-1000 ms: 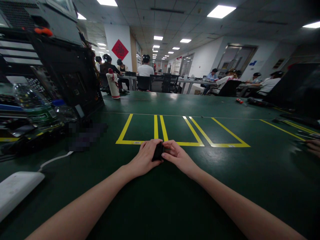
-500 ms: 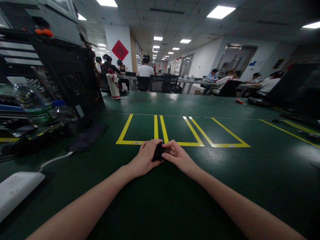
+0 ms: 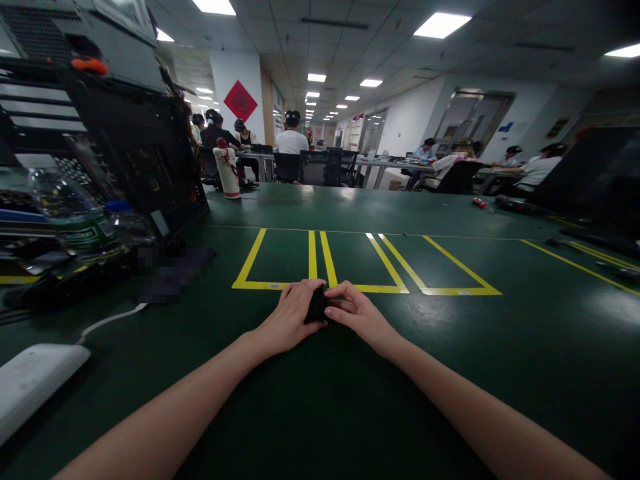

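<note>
A small black box-like object point(image 3: 317, 305) sits on the green tabletop in front of me, close to the yellow tape. My left hand point(image 3: 293, 313) is wrapped over its left side, fingers along the far side and thumb along the near side. At its right side is my right hand point(image 3: 357, 313), with bent fingers and the thumb and index tips at the object's edge. Whatever lies between the right fingers is too dark and small to make out. The left palm hides much of the black object.
Yellow tape outlines point(image 3: 370, 289) lie just beyond my hands. To the left stand an open computer case point(image 3: 145, 153), a water bottle point(image 3: 75, 213) and a white power strip point(image 3: 43, 373). A white cylindrical bottle point(image 3: 227, 173) stands farther back. A red-handled tool point(image 3: 479, 203) lies far right. Several people sit beyond.
My right thumb and fingertips have shifted very slightly to the right along the black object's edge. My left hand stays in place.
</note>
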`<state>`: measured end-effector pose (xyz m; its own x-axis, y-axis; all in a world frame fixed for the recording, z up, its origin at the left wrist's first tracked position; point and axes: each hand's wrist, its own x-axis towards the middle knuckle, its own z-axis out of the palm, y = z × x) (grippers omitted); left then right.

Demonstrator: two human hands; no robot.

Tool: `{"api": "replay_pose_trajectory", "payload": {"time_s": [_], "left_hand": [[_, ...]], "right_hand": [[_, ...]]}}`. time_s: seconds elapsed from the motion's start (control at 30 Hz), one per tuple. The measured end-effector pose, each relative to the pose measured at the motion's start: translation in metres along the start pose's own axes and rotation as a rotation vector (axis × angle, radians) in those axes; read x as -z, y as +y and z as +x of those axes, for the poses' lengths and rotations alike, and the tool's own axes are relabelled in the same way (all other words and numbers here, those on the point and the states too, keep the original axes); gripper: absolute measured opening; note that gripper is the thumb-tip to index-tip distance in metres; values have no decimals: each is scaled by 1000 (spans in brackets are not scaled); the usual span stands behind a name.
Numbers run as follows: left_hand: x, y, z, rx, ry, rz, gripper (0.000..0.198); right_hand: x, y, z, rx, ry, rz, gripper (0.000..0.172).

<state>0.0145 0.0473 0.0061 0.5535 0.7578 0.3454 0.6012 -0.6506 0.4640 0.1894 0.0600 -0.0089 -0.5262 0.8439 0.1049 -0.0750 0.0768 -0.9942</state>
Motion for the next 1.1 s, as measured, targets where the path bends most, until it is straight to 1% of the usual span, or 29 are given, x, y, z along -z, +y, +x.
{"api": "replay_pose_trajectory", "payload": {"time_s": [0.1,0.2,0.27,0.4,0.47,0.6,0.67,0.77,0.83,0.97,1.03,1.1], "left_hand": [[0,0,0,6,4,-4,53],[0,0,0,21,8,-8,54],[-1,0,0,23,8,-9,54],[-1,-1,0,7,5,-3,54],[-2,-2,0,6,3,-6,53],[-4,-4,0,7,19,-7,55],[-4,-3,1,6,15,-6,55],[-3,-1,1,26,2,-3,54],[-1,0,1,29,-1,-3,55],[0,0,0,3,3,-5,54],[-1,-1,0,-3,10,-6,54],[-4,-3,0,-8,21,-7,54]], "right_hand": [[-1,-1,0,12,26,-26,21],[0,-1,0,-7,35,-47,31],[1,0,1,-22,21,-38,35],[3,5,2,37,-36,8,34],[3,5,2,49,-32,11,31],[1,3,2,27,-1,-20,22],[1,2,2,23,10,-37,24],[1,1,2,-3,21,-44,31],[3,2,2,-15,9,-34,32],[4,1,2,11,-40,8,34],[3,0,2,5,-45,24,33],[3,0,1,-2,-39,27,28]]}}
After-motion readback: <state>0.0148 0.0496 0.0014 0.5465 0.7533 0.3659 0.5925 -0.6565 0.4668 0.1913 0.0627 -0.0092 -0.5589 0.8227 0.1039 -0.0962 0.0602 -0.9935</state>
